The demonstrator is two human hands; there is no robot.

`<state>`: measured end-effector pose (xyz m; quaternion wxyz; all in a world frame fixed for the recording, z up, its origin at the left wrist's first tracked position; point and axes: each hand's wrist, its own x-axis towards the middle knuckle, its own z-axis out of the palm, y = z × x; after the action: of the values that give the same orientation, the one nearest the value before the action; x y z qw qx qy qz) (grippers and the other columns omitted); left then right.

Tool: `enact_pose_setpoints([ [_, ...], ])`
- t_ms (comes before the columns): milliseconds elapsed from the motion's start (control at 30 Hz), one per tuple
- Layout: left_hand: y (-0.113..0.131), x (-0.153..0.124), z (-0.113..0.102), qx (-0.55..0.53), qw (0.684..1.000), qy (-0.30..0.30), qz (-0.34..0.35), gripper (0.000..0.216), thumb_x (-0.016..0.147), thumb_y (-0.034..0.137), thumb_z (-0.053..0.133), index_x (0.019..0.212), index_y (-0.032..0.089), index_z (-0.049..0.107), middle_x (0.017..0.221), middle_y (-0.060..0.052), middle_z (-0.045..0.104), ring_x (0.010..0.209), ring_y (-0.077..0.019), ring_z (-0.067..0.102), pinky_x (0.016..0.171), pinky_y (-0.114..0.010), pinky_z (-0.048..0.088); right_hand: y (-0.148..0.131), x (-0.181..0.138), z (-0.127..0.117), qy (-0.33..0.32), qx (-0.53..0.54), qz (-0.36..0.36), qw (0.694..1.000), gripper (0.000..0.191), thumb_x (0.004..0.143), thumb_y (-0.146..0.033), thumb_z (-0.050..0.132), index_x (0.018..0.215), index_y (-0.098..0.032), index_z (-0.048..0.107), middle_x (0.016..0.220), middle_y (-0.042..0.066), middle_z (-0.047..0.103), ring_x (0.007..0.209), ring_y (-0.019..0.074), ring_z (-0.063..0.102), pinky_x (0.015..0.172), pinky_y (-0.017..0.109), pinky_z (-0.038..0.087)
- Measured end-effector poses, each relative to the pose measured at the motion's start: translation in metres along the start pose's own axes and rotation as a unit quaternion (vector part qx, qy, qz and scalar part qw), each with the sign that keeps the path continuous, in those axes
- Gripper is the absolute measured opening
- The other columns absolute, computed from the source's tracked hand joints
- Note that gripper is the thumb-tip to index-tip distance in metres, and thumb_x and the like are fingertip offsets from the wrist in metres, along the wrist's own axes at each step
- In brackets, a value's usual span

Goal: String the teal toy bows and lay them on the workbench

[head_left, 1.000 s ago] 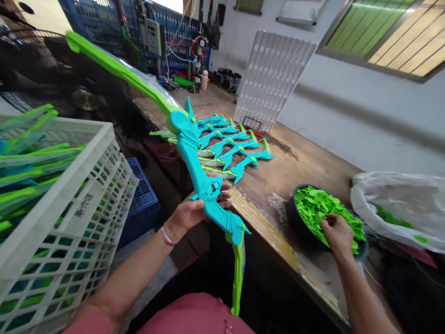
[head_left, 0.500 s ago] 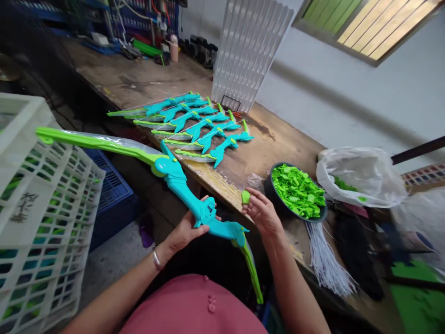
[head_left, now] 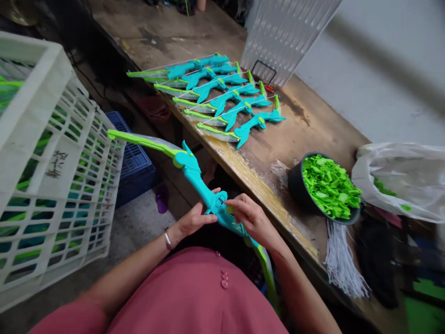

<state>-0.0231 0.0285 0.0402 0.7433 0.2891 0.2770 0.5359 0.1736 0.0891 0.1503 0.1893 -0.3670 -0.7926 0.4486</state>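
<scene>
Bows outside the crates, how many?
7. One held bow in the left hand; six side by side on the table: farthest bow, second bow, third bow, fourth bow, fifth bow, nearest bow. They overlap, so another may be hidden.

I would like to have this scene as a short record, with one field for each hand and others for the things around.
Left hand: holds the turquoise-and-green bow near its middle
Right hand: at the bow's middle, a small green piece partly showing under its fingers
On table: similar bows laid side by side; dark bowl heaped with green pieces
Near bowl: white plastic bag; bundle of white cords
Person's left side: white crate with green and turquoise items inside; blue crate beyond
</scene>
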Motion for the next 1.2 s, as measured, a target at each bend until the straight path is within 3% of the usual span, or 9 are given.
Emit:
enact_pose_setpoints([
  [133, -0.004, -0.001, -0.001, 0.026, 1.0, 0.006, -0.012, 0.103, 0.078, 0.033, 0.084, 0.164, 0.027, 0.029, 0.161, -0.014, 0.048, 0.146, -0.0381, 0.046, 0.121, -0.052, 0.035, 0.008, 0.006, 0.009, 0.04, 0.041, 0.065, 0.996, 0.016, 0.093, -0.034, 0.067, 0.105, -0.023, 0.068, 0.088, 0.002, 0.064, 0.075, 0.0151, 0.059, 0.065, 0.027, 0.05],
  [267, -0.005, 0.0, -0.003, 0.078, 0.997, 0.003, -0.001, 0.105, 0.077, 0.031, 0.085, 0.165, 0.024, 0.027, 0.161, -0.017, 0.047, 0.144, -0.0386, 0.048, 0.12, -0.051, 0.036, 0.014, 0.009, 0.016, 0.054, 0.082, 0.062, 0.993, 0.014, 0.093, -0.036, 0.067, 0.092, -0.023, 0.072, 0.098, 0.004, 0.063, 0.073, 0.0133, 0.06, 0.061, 0.026, 0.051],
  [433, -0.006, 0.0, -0.003, 0.08, 0.997, 0.009, -0.007, 0.088, 0.081, 0.037, 0.082, 0.157, 0.02, 0.042, 0.152, -0.017, 0.057, 0.139, -0.0387, 0.053, 0.117, -0.051, 0.041, 0.017, 0.008, 0.027, 0.089, 0.126, 0.106, 0.982, 0.015, 0.09, -0.037, 0.072, 0.095, -0.023, 0.07, 0.081, 0.0, 0.064, 0.063, 0.0131, 0.059, 0.059, 0.027, 0.051],
  [533, -0.007, 0.001, -0.002, 0.094, 0.995, 0.021, -0.005, 0.079, 0.084, 0.038, 0.079, 0.153, 0.018, 0.048, 0.149, -0.017, 0.06, 0.138, -0.0381, 0.054, 0.117, -0.053, 0.04, 0.018, 0.005, 0.034, 0.123, 0.094, 0.113, 0.981, 0.016, 0.09, -0.038, 0.073, 0.091, -0.023, 0.068, 0.074, -0.002, 0.064, 0.061, 0.0131, 0.056, 0.057, 0.026, 0.047],
  [700, -0.007, 0.001, -0.002, 0.121, 0.993, 0.014, 0.008, 0.075, 0.086, 0.037, 0.078, 0.152, 0.017, 0.048, 0.155, -0.017, 0.053, 0.143, -0.0368, 0.049, 0.121, -0.052, 0.036, 0.017, 0.0, 0.043, 0.184, -0.017, 0.061, 0.981, 0.011, 0.095, -0.034, 0.069, 0.092, -0.024, 0.069, 0.082, 0.0, 0.066, 0.072, 0.0148, 0.061, 0.065, 0.027, 0.049],
  [833, -0.006, 0.001, -0.001, 0.132, 0.991, 0.005, 0.007, 0.074, 0.087, 0.038, 0.077, 0.151, 0.017, 0.048, 0.153, -0.017, 0.055, 0.14, -0.0356, 0.052, 0.118, -0.051, 0.04, 0.013, -0.001, 0.046, 0.191, -0.069, 0.02, 0.979, 0.006, 0.097, -0.029, 0.065, 0.093, -0.025, 0.068, 0.087, 0.0, 0.065, 0.076, 0.0159, 0.062, 0.07, 0.03, 0.051],
  [1000, -0.004, -0.002, 0.009, 0.181, 0.98, 0.081, -0.001, 0.065, 0.085, 0.042, 0.079, 0.141, 0.015, 0.059, 0.138, -0.016, 0.067, 0.128, -0.0363, 0.061, 0.11, -0.048, 0.047, 0.011, -0.004, 0.043, 0.206, -0.098, 0.048, 0.972, 0.013, 0.092, -0.034, 0.07, 0.099, -0.024, 0.067, 0.116, 0.008, 0.059, 0.092, 0.0202, 0.061, 0.075, 0.035, 0.052],
  [1100, -0.002, -0.006, 0.016, 0.203, 0.975, 0.093, 0.005, 0.058, 0.085, 0.041, 0.079, 0.136, 0.017, 0.064, 0.136, -0.014, 0.069, 0.126, -0.035, 0.063, 0.11, -0.047, 0.048, 0.015, -0.005, 0.035, 0.164, -0.016, 0.116, 0.979, 0.037, 0.086, -0.038, 0.075, 0.117, -0.024, 0.062, 0.119, 0.009, 0.061, 0.092, 0.0209, 0.061, 0.075, 0.035, 0.053],
  [1200, 0.001, -0.009, 0.021, 0.228, 0.97, 0.089, 0.006, 0.055, 0.084, 0.039, 0.078, 0.134, 0.018, 0.066, 0.133, -0.013, 0.071, 0.123, -0.034, 0.065, 0.108, -0.047, 0.049, 0.023, -0.005, 0.026, 0.059, 0.085, 0.195, 0.975, 0.044, 0.083, -0.043, 0.076, 0.12, -0.023, 0.062, 0.102, 0.005, 0.067, 0.08, 0.0192, 0.063, 0.07, 0.034, 0.053],
])
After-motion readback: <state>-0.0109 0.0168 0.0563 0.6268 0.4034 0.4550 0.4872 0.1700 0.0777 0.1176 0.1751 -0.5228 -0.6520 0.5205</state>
